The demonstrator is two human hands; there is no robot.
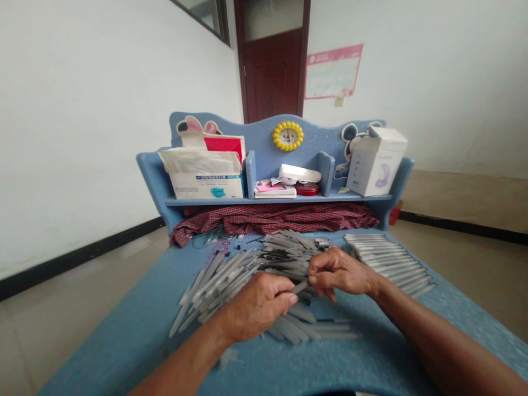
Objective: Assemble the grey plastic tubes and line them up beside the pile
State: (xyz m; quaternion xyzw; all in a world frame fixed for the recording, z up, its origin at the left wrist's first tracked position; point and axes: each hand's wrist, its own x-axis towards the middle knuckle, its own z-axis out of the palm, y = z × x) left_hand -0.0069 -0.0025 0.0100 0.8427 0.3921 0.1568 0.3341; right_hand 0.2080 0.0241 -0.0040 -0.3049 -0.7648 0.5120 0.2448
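Observation:
My left hand (pixel 258 305) and my right hand (pixel 338 272) meet over the middle of a blue desk (pixel 136 335). Both are closed on the same grey pen barrel (pixel 300 286), one at each end. Under and around them lies a loose heap of clear and grey pen parts (pixel 223 280). More grey pen caps (pixel 297 327) lie just in front of my left hand. To the right, a neat row of assembled pens (pixel 390 261) lies side by side.
A red checked cloth (pixel 280 217) lies at the back of the desk under a blue shelf (pixel 272 201). The shelf holds a mask box (pixel 206 184), notebooks (pixel 274 190), a white box (pixel 375 162) and a yellow clock (pixel 287 136). A dark door (pixel 272 71) stands behind.

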